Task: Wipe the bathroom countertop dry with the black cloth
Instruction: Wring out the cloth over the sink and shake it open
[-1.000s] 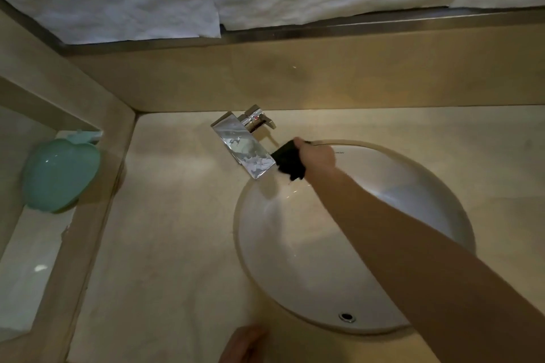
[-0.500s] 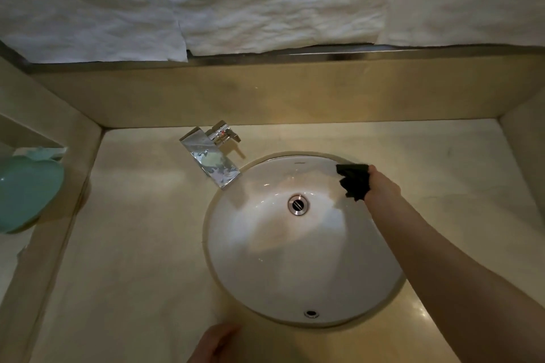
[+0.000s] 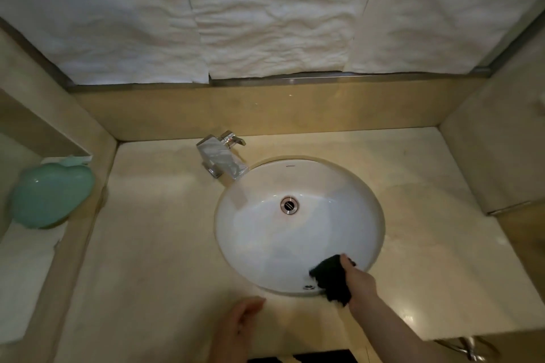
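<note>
The black cloth (image 3: 331,278) is bunched in my right hand (image 3: 358,278), which grips it at the near right rim of the white round sink (image 3: 265,233). The cloth lies over the sink's edge, partly on the beige stone countertop (image 3: 153,244) and beside the overflow hole. My left hand (image 3: 239,324) rests on the counter's front edge with its fingers loosely bent, holding nothing.
A chrome faucet (image 3: 222,158) stands at the sink's far left. A green apple-shaped dish (image 3: 51,196) sits in a side niche at the left. White paper sheets (image 3: 271,18) cover the wall above the backsplash. A raised stone ledge (image 3: 498,162) bounds the counter's right side.
My right hand has carried the cloth from beside the faucet, round the sink's far right rim, down to its near right rim. The view has pulled back and my left hand shows more.
</note>
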### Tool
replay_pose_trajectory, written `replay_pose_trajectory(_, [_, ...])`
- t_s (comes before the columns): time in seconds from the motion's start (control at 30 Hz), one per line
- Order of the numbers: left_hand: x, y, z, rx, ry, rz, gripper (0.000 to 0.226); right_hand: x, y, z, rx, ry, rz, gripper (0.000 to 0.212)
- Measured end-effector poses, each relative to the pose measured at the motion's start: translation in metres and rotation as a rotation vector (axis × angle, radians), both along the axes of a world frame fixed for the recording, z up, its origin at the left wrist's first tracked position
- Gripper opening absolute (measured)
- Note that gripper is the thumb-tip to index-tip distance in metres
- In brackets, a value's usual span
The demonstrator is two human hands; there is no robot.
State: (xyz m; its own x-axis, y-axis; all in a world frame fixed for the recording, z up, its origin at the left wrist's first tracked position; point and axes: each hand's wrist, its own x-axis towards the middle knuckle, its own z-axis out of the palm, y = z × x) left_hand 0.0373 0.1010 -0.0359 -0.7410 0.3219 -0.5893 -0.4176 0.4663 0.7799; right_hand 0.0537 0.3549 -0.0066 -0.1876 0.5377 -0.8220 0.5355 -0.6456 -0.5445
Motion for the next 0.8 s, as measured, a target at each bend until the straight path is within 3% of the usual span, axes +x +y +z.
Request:
replay_pose_trajectory(0.07, [-0.001, 0.019, 0.009, 0.074, 0.041, 0.057, 0.027, 0.013, -0.016, 0.012, 0.092, 0.066, 0.311, 0.029])
replay_pose_trajectory(0.17, [-0.004, 0.052, 0.033, 0.183, -0.109, -0.008, 0.040, 0.019, -0.021, 0.032, 0.148, 0.169, 0.618, 0.031])
replay_pose_trajectory(0.27, [-0.007, 0.086, 0.061, 0.315, -0.202, -0.046, 0.047, 0.019, -0.021, 0.059, 0.138, 0.373, 0.736, 0.024])
replay_pose_trajectory(0.4, [-0.007, 0.114, 0.089, 0.349, -0.160, 0.059, 0.047, 0.021, -0.006, 0.087, 0.165, 0.514, 0.761, 0.021])
replay_pose_trajectory(0.57, [-0.009, 0.140, 0.114, 0.292, -0.035, 0.065, 0.024, 0.019, 0.022, 0.093, 0.620, 0.502, 0.726, 0.014])
replay_pose_trajectory(0.63, [-0.011, 0.149, 0.124, 0.259, -0.001, 0.105, 0.025, 0.015, 0.029, 0.105, 0.574, 0.572, 0.748, 0.025])
replay_pose_trajectory(0.73, [-0.016, 0.160, 0.145, 0.271, -0.010, 0.159, 0.031, 0.009, 0.040, 0.130, 0.588, 0.628, 1.099, 0.034])
replay_pose_trajectory(0.8, [-0.020, 0.166, 0.156, 0.291, -0.026, 0.206, 0.030, 0.001, 0.050, 0.139, 0.916, 0.590, 1.337, 0.022])
